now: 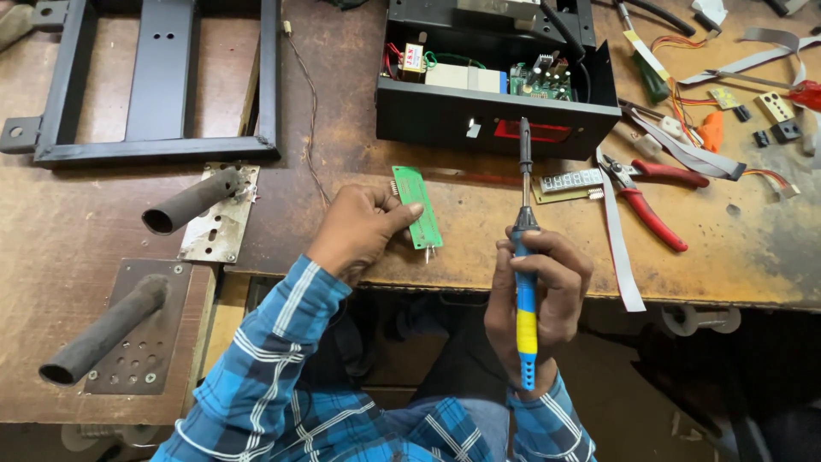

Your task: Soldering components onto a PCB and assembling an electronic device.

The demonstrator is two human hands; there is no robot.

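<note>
Head view is showing the person's left hand [355,229] pinching a small green circuit board [417,207] at the centre of the frame — thumb pressing on its lower left edge, fingers curling underneath. It is lying flat on the brown workbench [103,222], long axis running up the frame with a slight lean, pin end pointing toward the person. Just right of it, the right hand [537,295] is wrapping closed around a blue-and-yellow soldering iron [524,257], upright in the frame, tip pointing away toward the open black case [496,115]. Board and iron are lying almost parallel, near but apart — the left hand being the nearer. Red-handled pliers [650,201] are resting further right.
</note>
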